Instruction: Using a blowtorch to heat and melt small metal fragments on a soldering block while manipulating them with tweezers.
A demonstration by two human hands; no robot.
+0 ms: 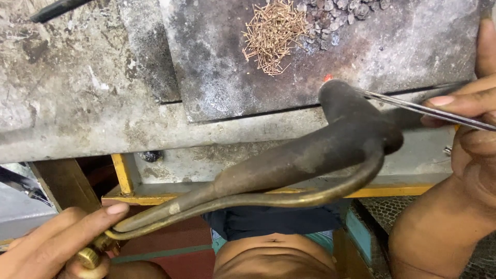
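Observation:
My left hand (57, 245) grips the brass valve end of a curved, dark brass torch (310, 155) at the lower left. The torch arcs up to the right, and its blackened nozzle points at a small red-glowing spot (327, 78) on the grey metal plate (217, 72). My right hand (473, 124) at the right edge holds thin steel tweezers (413, 107); their tips reach left behind the torch head toward that glowing spot.
A heap of thin copper-coloured pins (271, 33) lies on the plate, with several small dark round pieces (336, 15) beside it. The plate rests on a worn grey bench (77, 93) with a yellow-painted frame (124, 173) below. A dark rod (54, 9) lies at the top left.

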